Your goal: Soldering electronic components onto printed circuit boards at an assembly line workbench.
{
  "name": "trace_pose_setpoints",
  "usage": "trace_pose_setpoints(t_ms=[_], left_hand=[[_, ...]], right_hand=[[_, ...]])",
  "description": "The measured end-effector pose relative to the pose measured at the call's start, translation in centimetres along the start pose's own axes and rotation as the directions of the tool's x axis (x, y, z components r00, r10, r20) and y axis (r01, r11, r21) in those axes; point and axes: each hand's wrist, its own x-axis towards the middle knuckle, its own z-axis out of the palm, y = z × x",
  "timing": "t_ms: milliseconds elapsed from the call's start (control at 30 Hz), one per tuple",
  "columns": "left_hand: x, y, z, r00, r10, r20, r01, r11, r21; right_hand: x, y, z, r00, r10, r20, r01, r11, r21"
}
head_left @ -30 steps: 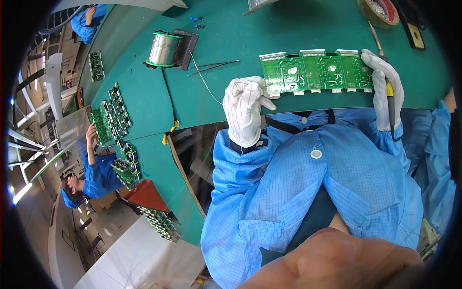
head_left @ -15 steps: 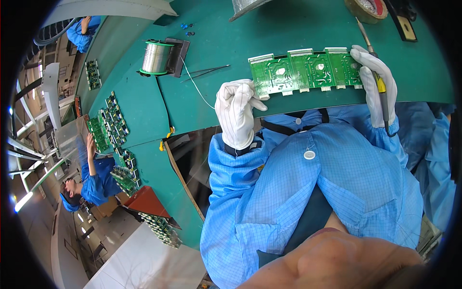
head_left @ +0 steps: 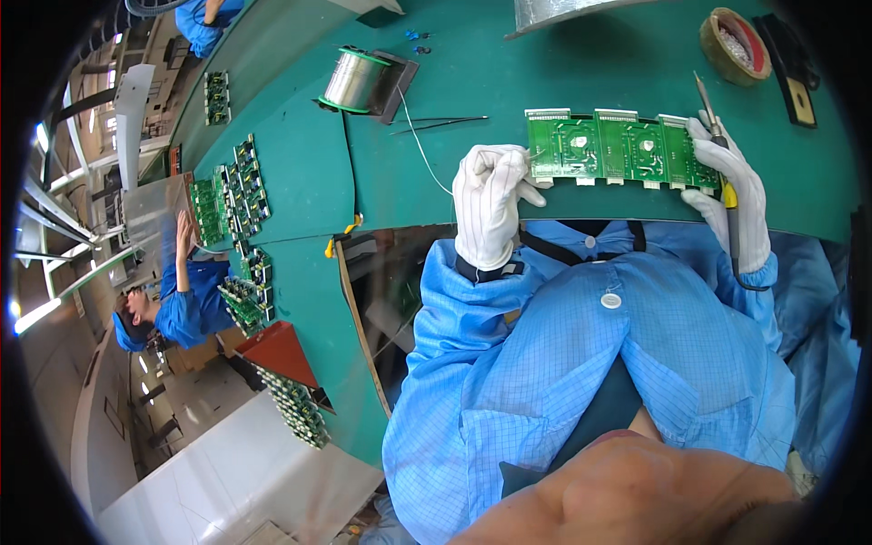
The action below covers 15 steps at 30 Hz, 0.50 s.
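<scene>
A green circuit board panel of joined sections lies near the front edge of the bench, solder side up. My left hand, in a white striped glove, is closed at its left end. Thin solder wire runs from a spool into those fingers. A soldering iron with a yellow collar is gripped in my gloved right hand. Its metal tip points up and away, clear of the panel. The right fingers rest by the panel's right end, with one digit below its near edge.
Tweezers lie beyond my left hand. A tan ring-shaped container and a black stand stand far right, a silver duct at the back. Leftward, a co-worker reaches toward rows of boards; a red bin sits nearer.
The whole view has shifted, so the bench and things appear farther right and lower. My right hand's lower digit has spread from the panel to below its near edge. Both hands keep their hold.
</scene>
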Motion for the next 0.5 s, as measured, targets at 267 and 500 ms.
trace_pose_setpoints(t_ms=[267,500], left_hand=[[-0.1,-0.6,-0.4,0.999,0.032,0.015,-0.032,0.999,-0.004],[0.0,-1.2,-0.7,0.998,0.060,0.036,-0.060,0.998,0.008]], right_hand=[[-0.8,1.1,1.1,0.998,0.039,-0.052,-0.035,0.997,0.071],[-0.5,0.9,1.3,0.991,-0.026,-0.133,0.041,0.993,0.114]])
